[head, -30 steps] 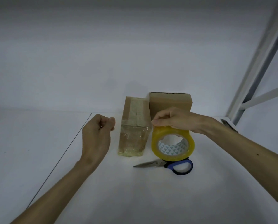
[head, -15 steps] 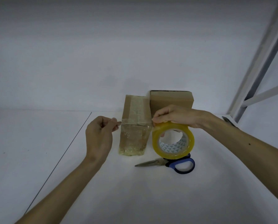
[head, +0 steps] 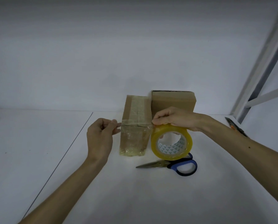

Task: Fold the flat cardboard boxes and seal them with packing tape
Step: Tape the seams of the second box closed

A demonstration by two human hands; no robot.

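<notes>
Head view: two boxes, a taped box (head: 135, 126) and a plain box (head: 172, 101), touch at the far edge of the surface (head: 135, 199). There is one tape roll (head: 171, 143) and one pair of scissors (head: 167, 164). The left hand (head: 99, 138) fingers pinch the tape end (head: 118, 125). The right hand (head: 175, 118) fingers grip the tape roll. The left hand is closer to the taped box than a second ago.

dim white wall (head: 118, 46), white table (head: 151, 199), pale metal frame (head: 262, 62) at right.

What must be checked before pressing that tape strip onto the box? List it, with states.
1. Clear tape strip spans the tape-wrapped brown cardboard box: ok.
2. Left hand pinches the strip's free end: ok.
3. Right hand grips the yellow packing tape roll: ok.
4. Strip free of wrinkles: cannot tell.
5. Blue-handled metal scissors lie on the white table beside the roll: ok.
</notes>
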